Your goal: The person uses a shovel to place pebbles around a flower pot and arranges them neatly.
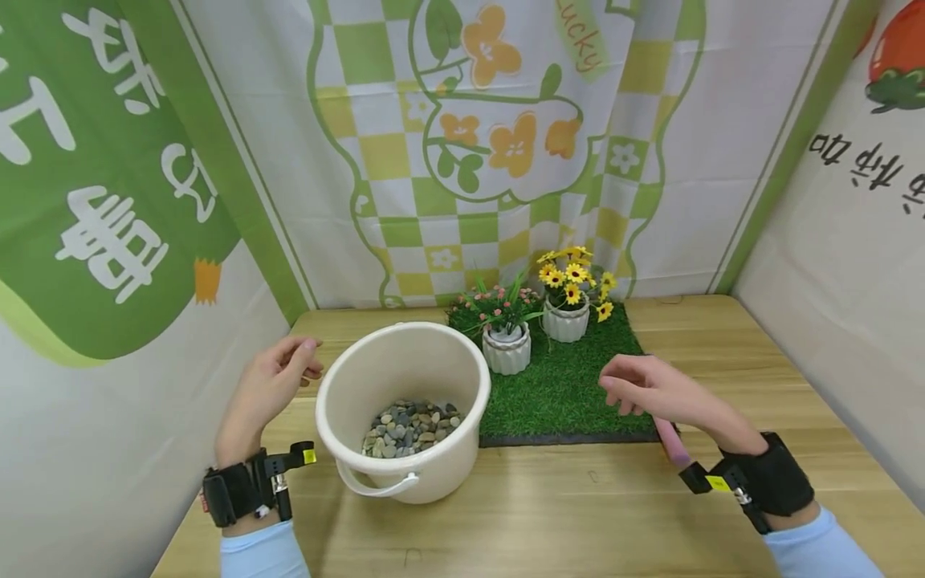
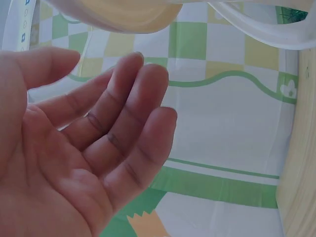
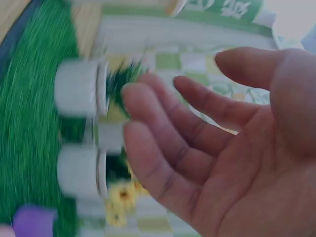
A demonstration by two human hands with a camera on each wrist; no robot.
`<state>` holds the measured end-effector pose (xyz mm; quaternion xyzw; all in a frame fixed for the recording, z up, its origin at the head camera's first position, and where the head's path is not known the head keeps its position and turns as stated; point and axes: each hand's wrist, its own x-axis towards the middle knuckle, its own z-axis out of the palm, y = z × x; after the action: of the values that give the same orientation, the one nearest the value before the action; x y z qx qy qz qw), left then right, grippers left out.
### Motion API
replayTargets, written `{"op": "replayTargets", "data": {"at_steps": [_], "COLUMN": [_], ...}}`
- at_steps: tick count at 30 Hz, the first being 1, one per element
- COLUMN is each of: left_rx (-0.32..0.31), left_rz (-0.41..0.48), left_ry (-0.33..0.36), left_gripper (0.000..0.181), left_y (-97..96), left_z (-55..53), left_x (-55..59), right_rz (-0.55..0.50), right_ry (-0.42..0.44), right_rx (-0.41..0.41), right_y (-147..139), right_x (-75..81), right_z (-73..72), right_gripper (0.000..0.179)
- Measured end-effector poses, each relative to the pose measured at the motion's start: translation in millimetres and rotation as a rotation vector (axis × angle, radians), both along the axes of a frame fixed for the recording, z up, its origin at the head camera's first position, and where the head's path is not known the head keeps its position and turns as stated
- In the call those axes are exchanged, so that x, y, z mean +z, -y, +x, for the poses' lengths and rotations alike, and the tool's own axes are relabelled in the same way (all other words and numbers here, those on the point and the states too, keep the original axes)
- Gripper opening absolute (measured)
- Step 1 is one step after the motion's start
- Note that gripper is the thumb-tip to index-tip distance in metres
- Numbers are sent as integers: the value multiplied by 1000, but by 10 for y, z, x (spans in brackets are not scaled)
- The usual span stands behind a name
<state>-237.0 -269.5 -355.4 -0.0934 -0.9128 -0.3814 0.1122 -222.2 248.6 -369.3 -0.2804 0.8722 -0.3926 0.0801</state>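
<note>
My left hand (image 1: 270, 381) hovers just left of a cream bucket (image 1: 448, 466), its fingers loosely bent and holding nothing. Inside the bucket lies a layer of mixed grey and tan pebbles (image 1: 408, 429); its white handle (image 1: 379, 488) hangs down at the front. Over the right part of a green artificial turf mat (image 1: 556, 401) my right hand (image 1: 658, 389) is raised, fingers relaxed around nothing. Below it a pink, bar-like object (image 1: 672, 443) lies at the mat's right edge, partly hidden. The right wrist view shows a blurred purple piece (image 3: 35, 221) at the lower left.
Two white fluted pots stand on the back of the mat, one with pink flowers (image 1: 507, 353), the other with yellow flowers (image 1: 567, 321). A wooden table (image 1: 535, 514) carries everything. Printed cloth walls (image 1: 267, 104) rise behind and on both sides.
</note>
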Motion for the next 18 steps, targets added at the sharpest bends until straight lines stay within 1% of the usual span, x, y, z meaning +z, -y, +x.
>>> {"op": "replayTargets", "data": {"at_steps": [2, 5, 8, 11, 14, 18], "left_rx": [-16, -69, -117, -151, -183, -223], "left_rz": [-3, -2, -17, -28, -27, -4], "left_ry": [11, 23, 20, 12, 29, 85], "left_gripper": [52, 51, 49, 47, 47, 47], "left_y": [6, -9, -34, -51, -57, -42], "left_z": [-21, -77, -138, -195, -252, -310], "left_x": [-19, -58, -92, -122, -157, -214], "right_rz": [33, 99, 213, 319, 390, 461], "right_ry": [-14, -65, -134, -172, -176, -137], "right_rx": [-32, -88, -164, -218, -226, -210], "right_y": [-71, -203, -330, -439, -522, -574], "right_x": [-26, -58, -93, -147, -219, -330], "right_z": [9, 8, -15, -46, -81, -117], "right_gripper": [20, 19, 22, 23, 21, 22]}}
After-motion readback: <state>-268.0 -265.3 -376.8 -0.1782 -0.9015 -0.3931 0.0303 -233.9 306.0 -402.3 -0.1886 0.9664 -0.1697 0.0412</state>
